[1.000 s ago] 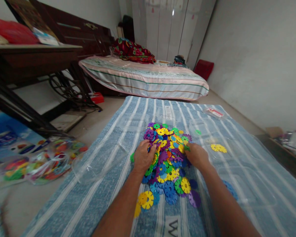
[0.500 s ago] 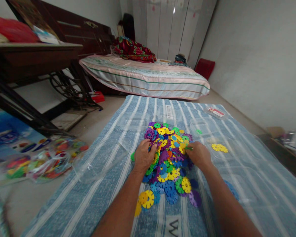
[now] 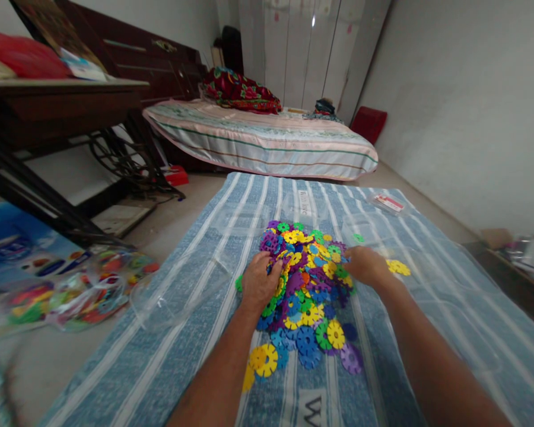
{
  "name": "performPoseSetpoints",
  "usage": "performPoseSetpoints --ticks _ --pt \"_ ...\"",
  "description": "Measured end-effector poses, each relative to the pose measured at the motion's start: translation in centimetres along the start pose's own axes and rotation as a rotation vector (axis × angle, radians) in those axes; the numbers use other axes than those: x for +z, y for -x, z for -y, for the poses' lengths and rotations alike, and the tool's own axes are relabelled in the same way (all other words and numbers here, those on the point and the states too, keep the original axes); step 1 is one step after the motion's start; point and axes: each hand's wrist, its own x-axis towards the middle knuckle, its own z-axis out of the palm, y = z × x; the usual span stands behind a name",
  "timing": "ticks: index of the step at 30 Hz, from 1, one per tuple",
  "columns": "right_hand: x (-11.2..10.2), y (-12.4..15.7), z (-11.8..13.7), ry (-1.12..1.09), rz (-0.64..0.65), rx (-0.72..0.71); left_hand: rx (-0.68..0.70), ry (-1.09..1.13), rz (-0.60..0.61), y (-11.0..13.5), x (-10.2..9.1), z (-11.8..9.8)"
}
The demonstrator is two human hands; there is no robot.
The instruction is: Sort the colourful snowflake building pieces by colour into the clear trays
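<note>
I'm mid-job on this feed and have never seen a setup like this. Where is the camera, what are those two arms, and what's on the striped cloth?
There's no machine here: those are a person's bare arms. Every picture comes from one camera on that person's head, looking forward and down. On the blue striped cloth lies a pile of colourful notched discs, with clear plastic containers around it and some yellow discs apart on the right. The left hand rests on the pile's left edge; the right hand is at its right edge. Whether either grips a disc is too hidden to tell.
</note>
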Motion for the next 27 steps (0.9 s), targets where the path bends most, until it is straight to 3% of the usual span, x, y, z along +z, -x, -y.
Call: performPoseSetpoints --ticks 7,27 --pt "2.6 0.3 1.3 -0.01 0.02 -0.015 0.003 0.012 -0.012 -0.1 0.0 0.1" --pt "1.5 -0.3 -0.5 -0.092 -0.021 -0.025 0.0 0.024 -0.007 -0.1 0.0 0.0"
